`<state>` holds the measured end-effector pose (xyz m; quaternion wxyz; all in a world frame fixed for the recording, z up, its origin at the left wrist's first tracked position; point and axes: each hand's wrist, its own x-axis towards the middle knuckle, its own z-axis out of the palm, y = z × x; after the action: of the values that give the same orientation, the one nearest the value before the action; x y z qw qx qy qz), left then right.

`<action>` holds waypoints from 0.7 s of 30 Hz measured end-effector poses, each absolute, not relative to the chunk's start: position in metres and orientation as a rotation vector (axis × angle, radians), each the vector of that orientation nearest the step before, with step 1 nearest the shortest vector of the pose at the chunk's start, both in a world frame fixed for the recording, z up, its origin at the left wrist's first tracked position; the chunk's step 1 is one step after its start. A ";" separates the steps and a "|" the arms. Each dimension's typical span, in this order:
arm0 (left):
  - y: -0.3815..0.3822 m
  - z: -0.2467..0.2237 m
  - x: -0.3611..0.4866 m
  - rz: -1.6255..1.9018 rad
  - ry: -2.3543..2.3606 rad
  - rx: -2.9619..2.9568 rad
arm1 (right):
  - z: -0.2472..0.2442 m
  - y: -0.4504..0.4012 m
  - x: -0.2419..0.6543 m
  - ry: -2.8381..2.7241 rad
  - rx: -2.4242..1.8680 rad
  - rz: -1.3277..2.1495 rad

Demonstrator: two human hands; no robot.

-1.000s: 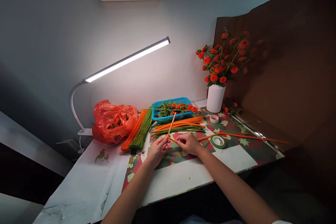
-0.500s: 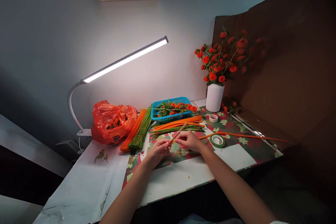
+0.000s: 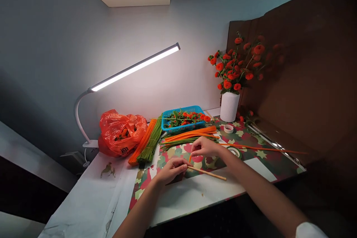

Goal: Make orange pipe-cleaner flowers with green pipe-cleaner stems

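Observation:
My left hand (image 3: 173, 170) is closed in a pinch on a thin wooden stick (image 3: 209, 173), which slants out to the right, low over the table. An orange pipe cleaner (image 3: 190, 158) runs up from the stick's held end to the fingers of my right hand (image 3: 205, 146). Those fingers are pinched on it, just above and to the right of my left hand. A long orange pipe cleaner (image 3: 264, 148) reaches right across the mat behind my right wrist; whether it is the same one is hidden. Green tape (image 3: 234, 151) lies partly behind my right forearm.
Orange pipe cleaners (image 3: 192, 132) and green ones (image 3: 150, 145) lie in bundles behind my hands. A blue basket (image 3: 164, 122) holds orange flowers. Around stand a red plastic bag (image 3: 107, 130), a lit lamp (image 3: 136, 67), a white vase (image 3: 229, 108) and a white tape roll (image 3: 228, 129).
The wooden stick has swung from pointing up and away to pointing right and toward me. My right hand has moved up, apart from my left, with orange pipe cleaner stretched between them.

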<state>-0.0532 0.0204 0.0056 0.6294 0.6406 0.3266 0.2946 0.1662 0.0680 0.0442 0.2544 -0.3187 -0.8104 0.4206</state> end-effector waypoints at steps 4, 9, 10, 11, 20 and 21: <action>0.018 0.008 -0.045 0.832 0.741 1.514 | 0.068 0.068 0.168 -2.392 -0.914 0.850; 0.020 0.004 -0.040 0.870 0.709 1.419 | 0.080 0.060 0.157 -2.505 -0.946 0.368; 0.020 0.002 -0.039 0.875 0.715 1.412 | 0.080 0.057 0.153 -2.516 -0.943 0.296; 0.021 0.001 -0.039 0.886 0.726 1.407 | 0.079 0.055 0.150 -2.524 -0.929 0.237; 0.024 -0.002 -0.036 1.093 0.829 1.350 | 0.082 0.036 0.129 -2.586 -0.754 -0.188; 0.024 -0.001 -0.035 1.131 0.824 1.340 | 0.081 0.034 0.127 -2.598 -0.750 -0.231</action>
<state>-0.0353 0.0243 -0.0013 0.5662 0.5699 0.3506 0.4813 0.1271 0.0341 0.0807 0.2122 -0.2701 -0.9355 -0.0833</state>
